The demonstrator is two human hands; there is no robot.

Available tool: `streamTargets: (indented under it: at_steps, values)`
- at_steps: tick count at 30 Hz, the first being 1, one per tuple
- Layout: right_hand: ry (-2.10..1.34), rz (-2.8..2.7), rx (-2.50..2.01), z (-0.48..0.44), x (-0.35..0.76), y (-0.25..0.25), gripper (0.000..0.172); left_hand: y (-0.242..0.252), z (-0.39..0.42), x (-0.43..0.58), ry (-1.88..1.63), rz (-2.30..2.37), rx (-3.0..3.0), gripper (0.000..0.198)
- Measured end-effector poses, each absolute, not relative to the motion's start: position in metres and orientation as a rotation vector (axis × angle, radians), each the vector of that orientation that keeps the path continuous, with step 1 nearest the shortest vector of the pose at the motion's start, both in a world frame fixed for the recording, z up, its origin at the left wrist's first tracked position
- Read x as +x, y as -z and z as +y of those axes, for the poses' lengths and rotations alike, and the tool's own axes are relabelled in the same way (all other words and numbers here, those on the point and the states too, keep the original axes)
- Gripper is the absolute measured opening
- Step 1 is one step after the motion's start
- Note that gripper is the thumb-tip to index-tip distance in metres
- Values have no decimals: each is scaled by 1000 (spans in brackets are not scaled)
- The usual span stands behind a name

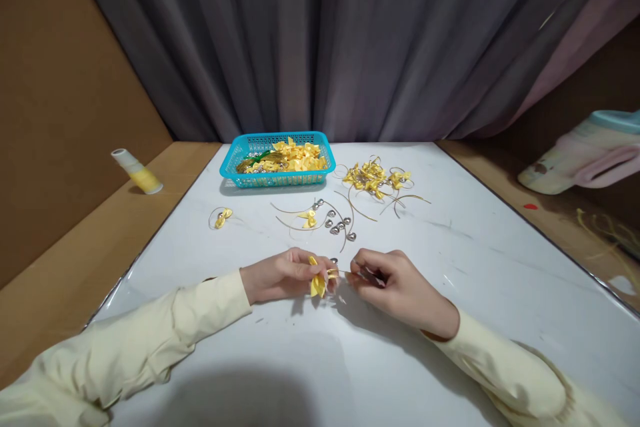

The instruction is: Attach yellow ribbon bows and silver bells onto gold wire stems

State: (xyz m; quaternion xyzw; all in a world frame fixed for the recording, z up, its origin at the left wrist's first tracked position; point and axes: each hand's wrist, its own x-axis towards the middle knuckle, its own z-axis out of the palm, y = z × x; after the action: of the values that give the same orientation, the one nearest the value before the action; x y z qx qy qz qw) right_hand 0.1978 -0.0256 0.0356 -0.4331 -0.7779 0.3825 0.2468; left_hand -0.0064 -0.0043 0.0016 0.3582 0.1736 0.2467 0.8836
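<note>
Near the far edge of the white table [165, 233], a blue basket [275, 177]: rectangular, open lattice walls, flared rim. Inside, a heap of yellow folded pieces [303, 159], satin-like sheen, mostly to the right; toward the left, silvery beads and a green-and-gold bundle [257, 161], details too small to tell. Off the table at right, a pale handled cup [565, 150] with blue-green lid; contents hidden. At left, a spool-like tube [139, 173], white above, yellow below.

At near centre, a yellow bow [316, 287] in the left hand [286, 273]: thumb and fingers clamped on it, petals pointed and glossy. From the bow toward the right hand [400, 287], a thin golden strand [341, 272]; right fingertips pinched together on its far end. Just beyond the left fingertips, a single bead [334, 260].

Farther out, a scatter of rounded, mirror-bright beads [341, 226] beside a loose bow [309, 219] and curved, wiry strands [413, 197]. Right of the basket, a tangled cluster [367, 177] of yellow bows and loops. Behind, a grey curtain [315, 47], deep vertical folds.
</note>
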Motion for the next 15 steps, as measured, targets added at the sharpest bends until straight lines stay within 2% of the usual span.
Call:
streamTargets:
  at_steps: [8, 15]
  values:
    - [-1040, -2176, -1158, -26, 199, -29, 9, 1, -3, -9, -542, 336, 654, 17]
    - [-883, -2173, -1144, -27, 200, -29, 5, 3, -4, -9, -524, 356, 595, 18]
